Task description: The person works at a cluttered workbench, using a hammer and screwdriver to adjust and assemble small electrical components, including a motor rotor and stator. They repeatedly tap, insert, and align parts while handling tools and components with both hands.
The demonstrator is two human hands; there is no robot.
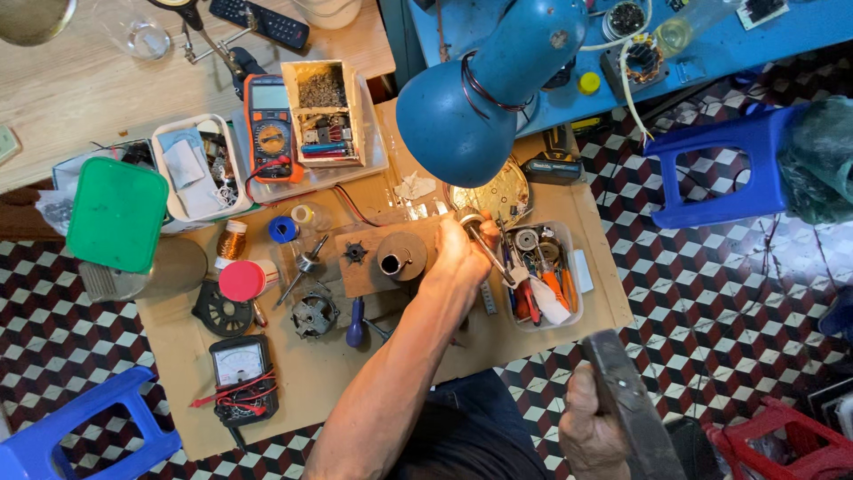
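Down on the floor, a sheet of cardboard (533,333) serves as the bench, and it is crowded. Far left, a green lid (116,213) leans over a clear box, beside a white tray (169,200) of cloth and small bits; an orange multimeter (270,127) lies just right of it, next to a wooden box (326,111) whose compartments hold screws and small parts. Nearer me sit an analogue meter (241,366), a red disc (241,280) and a bare motor core (314,315). At the middle, a wooden block (369,262) carries a round metal piece (402,257). The left hand (458,258) is closed around a thin metal rod tool (487,244), its tip up by the blue lamp (466,107). A clear tub (569,289) of pliers and screwdrivers sits touching that hand's right side. The right hand (588,427), near, grips a dark heavy bar (626,404), fingers wrapped tight. If that bar swings in so tight a spot, I judge it could glance off and catch the left knuckles, or tip the tub.
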